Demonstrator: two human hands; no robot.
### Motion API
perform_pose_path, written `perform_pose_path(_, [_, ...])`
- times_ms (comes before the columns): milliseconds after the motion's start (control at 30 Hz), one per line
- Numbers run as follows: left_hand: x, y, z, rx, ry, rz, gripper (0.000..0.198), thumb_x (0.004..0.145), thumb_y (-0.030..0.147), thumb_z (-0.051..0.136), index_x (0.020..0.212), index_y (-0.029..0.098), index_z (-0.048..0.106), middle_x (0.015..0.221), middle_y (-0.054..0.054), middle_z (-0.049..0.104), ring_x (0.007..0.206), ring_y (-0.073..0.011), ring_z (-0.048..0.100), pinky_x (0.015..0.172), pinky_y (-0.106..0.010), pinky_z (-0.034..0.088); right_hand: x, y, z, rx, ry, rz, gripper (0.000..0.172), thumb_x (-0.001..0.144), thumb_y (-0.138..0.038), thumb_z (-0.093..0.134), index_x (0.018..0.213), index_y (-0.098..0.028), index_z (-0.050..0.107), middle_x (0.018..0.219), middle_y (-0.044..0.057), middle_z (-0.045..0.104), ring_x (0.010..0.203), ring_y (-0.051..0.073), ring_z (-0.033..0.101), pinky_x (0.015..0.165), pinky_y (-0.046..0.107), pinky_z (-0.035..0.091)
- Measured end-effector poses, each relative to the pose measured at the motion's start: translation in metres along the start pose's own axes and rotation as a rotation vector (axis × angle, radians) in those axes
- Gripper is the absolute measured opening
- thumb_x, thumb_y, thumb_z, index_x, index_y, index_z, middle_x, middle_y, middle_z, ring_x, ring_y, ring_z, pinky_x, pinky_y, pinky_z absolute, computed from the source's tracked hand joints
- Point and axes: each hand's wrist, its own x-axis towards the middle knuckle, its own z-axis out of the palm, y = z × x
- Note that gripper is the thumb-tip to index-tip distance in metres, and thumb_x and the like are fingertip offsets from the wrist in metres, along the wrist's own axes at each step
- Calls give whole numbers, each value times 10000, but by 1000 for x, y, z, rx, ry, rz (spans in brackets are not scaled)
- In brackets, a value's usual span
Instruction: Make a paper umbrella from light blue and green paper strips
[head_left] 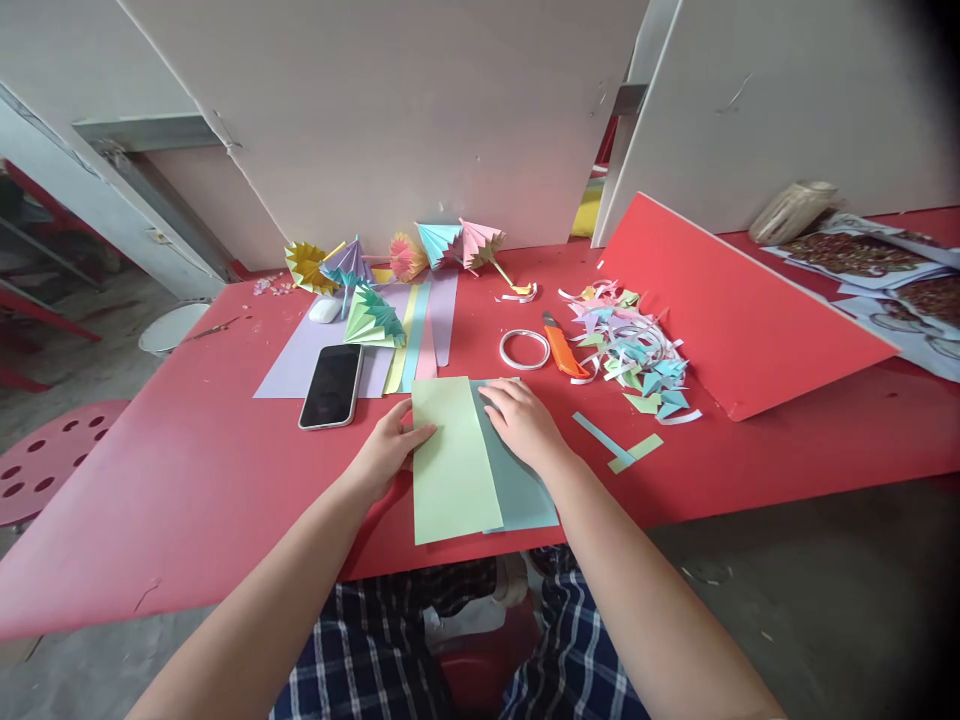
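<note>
A pale green paper strip (450, 465) lies on the red table (187, 500), overlapping a blue-grey sheet (525, 495) to its right. My left hand (390, 450) grips the green strip's left edge, thumb on top and fingers curled under. My right hand (521, 420) lies flat on the blue-grey sheet, fingers stretched toward its top edge.
A black phone (332, 385), coloured sheets (300, 360) and several folded paper umbrellas (375, 315) sit at the back left. A tape ring (524, 349), orange cutter (564, 352) and paper scraps (637, 350) lie right, beside a tilted red board (735, 310). A pink stool (45, 455) stands left.
</note>
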Motion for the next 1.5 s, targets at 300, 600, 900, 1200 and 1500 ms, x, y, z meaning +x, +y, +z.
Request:
perform_pose_path(300, [3, 2, 1, 19, -11, -18, 515, 692, 301, 667, 1152, 214, 450, 880, -76, 667, 781, -249, 651, 617, -359, 555, -1, 3, 7, -55, -60, 8, 296, 842, -151, 412, 1091, -151, 572, 1149, 98, 557, 1055, 210, 507, 917, 363, 419])
perform_pose_path(600, [9, 2, 0, 35, -20, -23, 550, 674, 331, 677, 1160, 203, 454, 889, -86, 665, 787, -253, 648, 597, -355, 545, -1, 3, 6, -63, -59, -11, 316, 836, -137, 415, 1127, -135, 539, 1128, 108, 560, 1052, 211, 508, 917, 359, 415])
perform_pose_path(900, [11, 4, 1, 48, -23, -36, 560, 663, 335, 685, 1159, 209, 455, 881, -79, 669, 786, -251, 648, 604, -358, 540, -1, 1, 4, -68, -64, -3, 323, 836, -132, 411, 1135, -147, 533, 1137, 101, 561, 1046, 214, 508, 912, 370, 417])
perform_pose_path(1200, [11, 5, 0, 77, -36, -24, 518, 683, 348, 666, 1138, 203, 464, 883, -83, 662, 778, -247, 646, 601, -358, 540, 0, -1, 2, -66, -86, 5, 334, 836, -132, 411, 1147, -125, 533, 1126, 110, 565, 1028, 215, 513, 903, 358, 419])
perform_pose_path(1500, [11, 5, 1, 91, -34, -30, 516, 677, 344, 670, 1131, 206, 467, 868, -78, 665, 744, -238, 647, 577, -346, 535, -1, -1, 2, -90, -77, 7, 347, 848, -142, 382, 1148, -182, 551, 1133, 93, 557, 1026, 209, 513, 892, 349, 419])
